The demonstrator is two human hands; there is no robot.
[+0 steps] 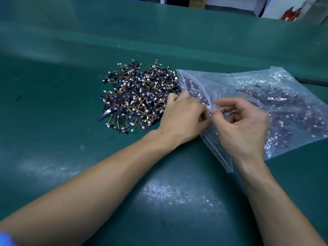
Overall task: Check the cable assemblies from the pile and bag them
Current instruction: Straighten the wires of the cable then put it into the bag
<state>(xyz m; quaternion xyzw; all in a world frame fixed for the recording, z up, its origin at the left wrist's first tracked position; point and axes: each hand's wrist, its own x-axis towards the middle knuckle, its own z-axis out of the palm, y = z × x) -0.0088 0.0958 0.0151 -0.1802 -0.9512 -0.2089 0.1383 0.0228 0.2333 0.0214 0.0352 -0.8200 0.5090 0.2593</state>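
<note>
A pile of small cable assemblies (136, 96), black strips with orange and yellow wires and white connectors, lies on the green table (62, 121) at centre. To its right lies a clear plastic zip bag (266, 89) holding several more assemblies. My left hand (182, 118) and my right hand (243, 125) meet at the bag's mouth edge, fingers curled and pinching the plastic rim. Both hands are blurred, and whether an assembly sits between the fingers is hidden.
A dark cable (310, 80) runs off the right edge behind the bag. Beyond the table's far edge stand white shelving and red-handled tools (291, 14). Green mat extends left of the pile and toward me.
</note>
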